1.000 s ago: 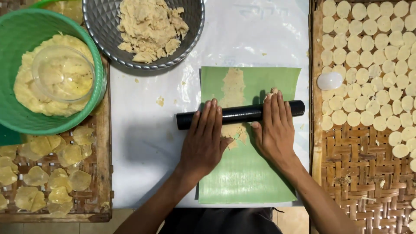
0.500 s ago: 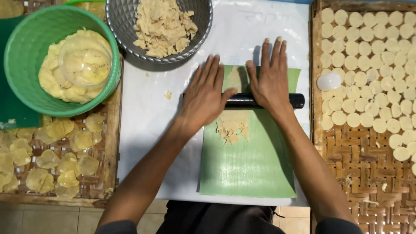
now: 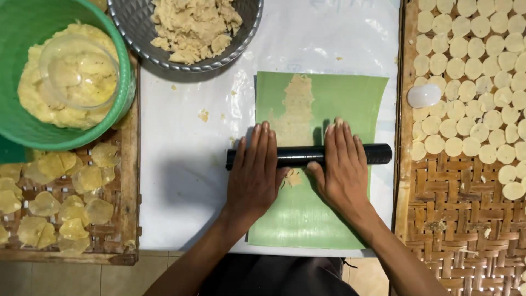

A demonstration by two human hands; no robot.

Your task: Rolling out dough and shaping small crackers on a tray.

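A black rolling pin (image 3: 298, 155) lies crosswise on a green sheet (image 3: 356, 104). My left hand (image 3: 255, 172) rests flat on the pin's left part, fingers together and pointing away from me. My right hand (image 3: 342, 167) presses flat on the pin's right part. A thin strip of flattened beige dough (image 3: 296, 112) stretches under the sheet beyond the pin, and a small bit of it shows between my hands. The sheet lies on a white plastic-covered table (image 3: 186, 164).
A grey basket (image 3: 137, 27) of crumbly dough stands at the top. A green basin (image 3: 123, 90) with yellow dough and a clear cup is at the left, above thin translucent discs (image 3: 60, 192) on a woven tray. Round white discs (image 3: 471, 77) fill the right woven tray (image 3: 455, 219).
My hands have rolled the pin back toward me, from the far part of the sheet to its middle. The dough strip now shows beyond the pin.
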